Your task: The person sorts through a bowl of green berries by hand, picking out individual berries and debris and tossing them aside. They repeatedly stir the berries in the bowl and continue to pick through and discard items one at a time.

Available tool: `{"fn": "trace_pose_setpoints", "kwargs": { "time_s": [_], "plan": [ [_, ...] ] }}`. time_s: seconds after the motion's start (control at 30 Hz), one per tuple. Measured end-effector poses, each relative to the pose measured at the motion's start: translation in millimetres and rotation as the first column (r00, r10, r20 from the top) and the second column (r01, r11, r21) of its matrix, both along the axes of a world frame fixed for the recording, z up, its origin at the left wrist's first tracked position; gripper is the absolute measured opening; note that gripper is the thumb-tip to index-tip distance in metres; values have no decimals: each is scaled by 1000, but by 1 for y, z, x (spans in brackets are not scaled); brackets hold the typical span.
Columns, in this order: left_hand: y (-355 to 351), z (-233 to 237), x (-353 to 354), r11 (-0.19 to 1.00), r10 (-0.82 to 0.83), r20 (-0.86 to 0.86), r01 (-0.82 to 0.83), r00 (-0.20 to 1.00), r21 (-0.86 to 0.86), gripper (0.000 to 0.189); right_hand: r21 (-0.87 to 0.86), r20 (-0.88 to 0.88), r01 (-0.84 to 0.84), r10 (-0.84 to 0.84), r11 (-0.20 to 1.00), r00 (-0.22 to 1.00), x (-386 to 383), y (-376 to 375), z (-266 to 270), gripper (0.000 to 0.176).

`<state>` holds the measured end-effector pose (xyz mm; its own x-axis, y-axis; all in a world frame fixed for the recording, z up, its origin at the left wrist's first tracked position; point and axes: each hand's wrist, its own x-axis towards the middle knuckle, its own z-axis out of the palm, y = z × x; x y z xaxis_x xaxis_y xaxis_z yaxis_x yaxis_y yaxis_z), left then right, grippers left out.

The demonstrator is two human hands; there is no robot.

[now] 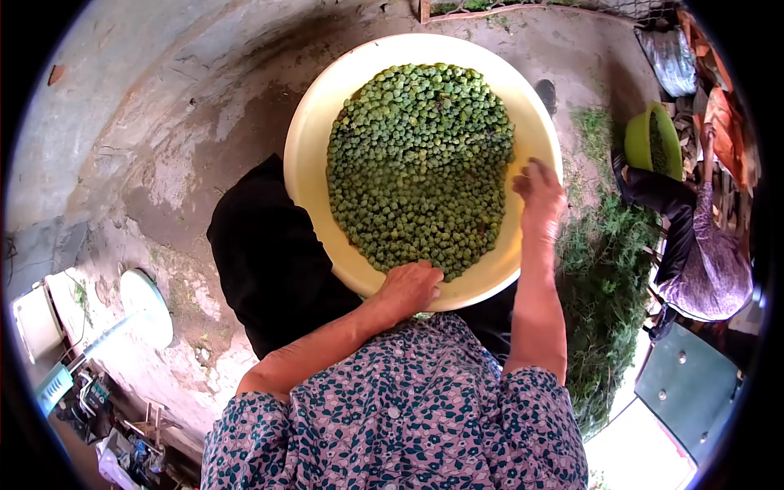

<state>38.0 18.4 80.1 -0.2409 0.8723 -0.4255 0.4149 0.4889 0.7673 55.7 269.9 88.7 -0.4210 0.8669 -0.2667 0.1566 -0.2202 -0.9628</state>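
A large pale yellow basin (306,175) rests on my lap, holding a wide heap of small round green pods or fruits (420,163) whose exact kind I cannot make out. At the near edge of the heap lies my left hand (408,289), its fingers bunched together and touching the green pieces. My right hand (541,193) is over the basin's right inner wall, beside the heap, with the fingers curled in. Whatever either hand holds is hidden by the fingers.
To the right, another person (706,269) sits by a green basin (665,145) of similar pieces. Between us lies a pile of feathery green plants (608,302). A worn wall (122,106) is at left, with a pale round object (147,309) below it.
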Motion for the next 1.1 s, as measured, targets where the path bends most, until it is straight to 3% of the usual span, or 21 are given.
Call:
{"fn": "trace_pose_setpoints", "kwargs": {
  "time_s": [0.03,0.13,0.17,0.3,0.37,0.47,0.57,0.63,0.7,0.73,0.8,0.83,0.9,0.97,1.03,1.1],
  "plan": [
    [0,0,-1,1000,0,3,0,1000,-5,25,46,105,-99,94,994,990,-8,-2,-14,22],
    [1,4,-1,1000,-5,18,5,1000,22,25,53,269,-169,149,984,952,-26,-2,-65,20],
    [2,6,-1,1000,-9,18,9,1000,12,24,150,370,-216,148,965,917,-27,2,-86,14],
    [4,9,2,1000,6,26,-6,1000,21,24,349,615,-379,96,857,782,-45,-13,-96,21],
    [5,10,1,999,12,23,-13,1000,40,24,258,813,-479,79,839,577,-55,-24,-88,26],
    [5,10,0,998,32,23,-33,999,48,24,215,855,-489,79,845,513,-62,-31,-99,28],
    [6,9,0,998,55,18,-56,998,37,23,297,835,-516,43,804,548,-55,-27,-117,26],
    [6,3,-1,997,66,7,-67,998,35,22,276,660,-416,143,867,738,-49,-31,-109,21],
    [6,-6,1,935,329,-34,-320,944,156,24,252,569,-405,204,879,796,-37,-42,-88,18],
    [8,-8,-2,934,329,-33,-320,944,160,24,222,472,-395,256,891,843,-31,-48,-73,16],
    [10,-14,-15,724,591,400,-680,700,120,26,138,398,-366,287,920,872,-18,-60,-53,16],
    [10,-13,-20,724,590,400,-679,701,121,26,47,314,-342,311,938,897,-13,-66,-43,15],
    [8,-7,-27,606,670,554,-795,494,-23,26,19,251,-300,286,954,925,-2,-71,-18,12],
    [6,-10,-26,615,651,550,-788,523,21,25,106,135,-130,115,986,984,11,-63,0,10],
    [4,-11,-24,732,593,513,-681,621,-21,23,271,-63,21,-4,962,998,28,-38,13,14],
    [4,-7,-18,752,568,510,-659,646,-3,22,277,-119,270,-246,922,962,43,-5,23,30]
  ]
}}
